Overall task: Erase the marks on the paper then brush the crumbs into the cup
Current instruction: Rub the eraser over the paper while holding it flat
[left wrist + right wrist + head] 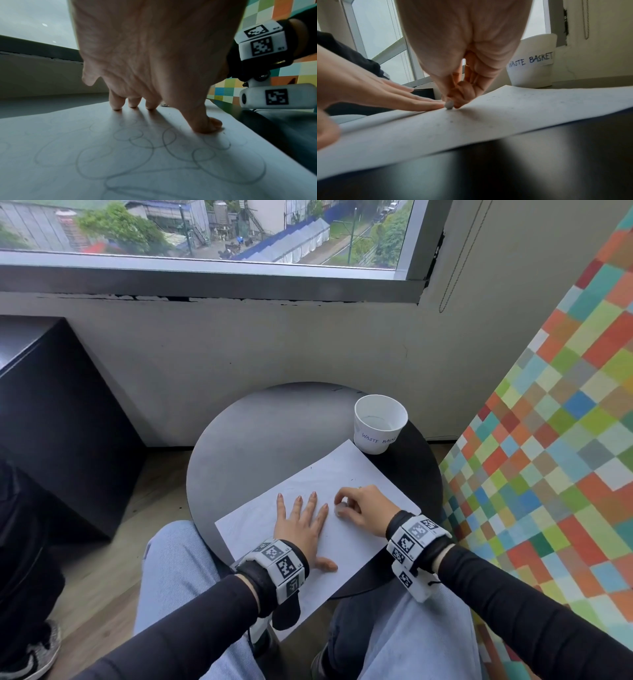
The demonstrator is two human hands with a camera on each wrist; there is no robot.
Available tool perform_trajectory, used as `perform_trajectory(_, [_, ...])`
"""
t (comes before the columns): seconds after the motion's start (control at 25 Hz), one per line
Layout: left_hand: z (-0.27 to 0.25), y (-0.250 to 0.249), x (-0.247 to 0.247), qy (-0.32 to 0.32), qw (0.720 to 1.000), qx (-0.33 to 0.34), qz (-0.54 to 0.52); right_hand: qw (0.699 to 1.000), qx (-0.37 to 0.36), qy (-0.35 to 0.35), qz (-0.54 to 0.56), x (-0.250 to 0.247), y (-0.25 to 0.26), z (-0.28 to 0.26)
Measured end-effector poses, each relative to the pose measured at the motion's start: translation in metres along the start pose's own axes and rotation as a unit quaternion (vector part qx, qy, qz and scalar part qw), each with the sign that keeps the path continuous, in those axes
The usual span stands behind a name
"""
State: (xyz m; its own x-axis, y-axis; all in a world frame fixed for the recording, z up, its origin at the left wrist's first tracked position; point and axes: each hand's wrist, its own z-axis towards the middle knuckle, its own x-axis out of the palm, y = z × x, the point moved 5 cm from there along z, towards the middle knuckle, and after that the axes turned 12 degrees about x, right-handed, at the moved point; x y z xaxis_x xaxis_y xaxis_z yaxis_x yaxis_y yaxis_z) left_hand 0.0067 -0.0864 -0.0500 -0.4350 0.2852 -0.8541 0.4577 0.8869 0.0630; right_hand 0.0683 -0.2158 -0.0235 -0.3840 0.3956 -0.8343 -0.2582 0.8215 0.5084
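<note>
Beneath a window, a round dark table (239,446) carries a sheet of paper (356,474) lying askew. At left, the left hand (301,522) lies flat, fingers (116,104) straight and spread, probably to pin the sheet; faint pencil loops (154,155) remain beneath its wrist. Just right, the right hand (363,508) pinches a small grey eraser (449,104) against the paper. Far right stands a white paper cup (380,422) labelled "WASTE BASKET", seemingly empty.

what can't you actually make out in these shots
- Eraser: only a small grey tip shows in the right wrist view; the right hand covers the rest.
- Marks under the left hand: hidden by its palm.
- Crumbs on the paper: too small to tell.
- Cup: contents unclear in the head view.
</note>
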Motion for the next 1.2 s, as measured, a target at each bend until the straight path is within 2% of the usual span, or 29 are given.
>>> perform_trajectory(0.16, [-0.001,0.001,-0.002,0.0,1.0,-0.003,-0.004,0.998,-0.022,0.06,-0.024,0.006,0.008,0.0])
perform_trajectory(0.28, [0.0,0.0,-0.002,0.001,1.0,-0.005,-0.006,1.0,0.007,0.01,-0.025,-0.001,0.004,0.003])
perform_trajectory(0.4, [-0.001,0.002,-0.002,0.005,1.0,-0.011,-0.009,0.998,-0.008,0.046,-0.037,0.007,0.012,-0.001])
perform_trajectory(0.52, [0.0,0.001,-0.003,0.005,1.0,-0.006,-0.011,0.999,0.004,0.016,-0.049,-0.001,0.01,0.004])
perform_trajectory(0.68, [-0.002,0.003,-0.002,0.006,1.0,-0.006,-0.016,0.998,-0.016,0.043,-0.05,0.003,0.016,0.002])
perform_trajectory(0.8, [-0.002,0.002,-0.002,0.005,1.0,-0.003,-0.017,0.999,0.002,0.013,-0.053,-0.002,0.014,0.005])
perform_trajectory(0.92, [-0.005,0.002,-0.002,0.005,0.999,0.001,-0.035,0.995,-0.016,0.081,-0.058,-0.002,0.02,-0.004])
perform_trajectory(0.96, [-0.005,0.003,-0.003,0.004,0.999,0.005,-0.037,0.995,-0.008,0.076,-0.057,-0.009,0.016,-0.004])
perform_trajectory(1.08, [-0.006,0.005,-0.004,0.006,0.999,0.031,-0.038,0.997,0.074,-0.03,-0.002,-0.039,-0.017,0.004])
perform_trajectory(1.2, [-0.008,0.01,-0.008,0.006,0.998,0.059,-0.036,0.99,0.135,-0.014,-0.035,-0.036,-0.037,-0.004])
